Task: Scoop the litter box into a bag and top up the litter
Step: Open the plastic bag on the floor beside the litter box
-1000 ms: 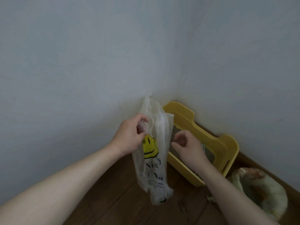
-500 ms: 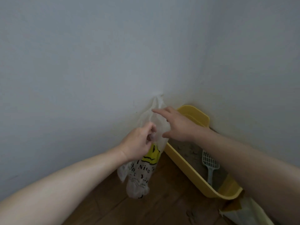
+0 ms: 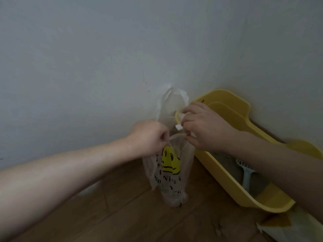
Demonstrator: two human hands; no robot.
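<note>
Pinching: left hand [image 3: 150,137] grips one bag [image 3: 167,173] edge; right hand [image 3: 204,126], open before, now pinches the other.
Meaning: mouth parting beside the litter box [image 3: 232,109]; scooping not begun.

Both my arms extended forward; my left hand [image 3: 148,137] and right hand [image 3: 206,126], fingers curled, each pinch the bag [image 3: 168,170].

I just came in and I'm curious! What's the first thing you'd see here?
A see-through plastic bag with a yellow smiley face hangs in the middle, held up by the left hand and the right hand, each pinching its top. Right of it, a bright yellow litter box sits against the wall, with a pale scoop lying inside it.
</note>
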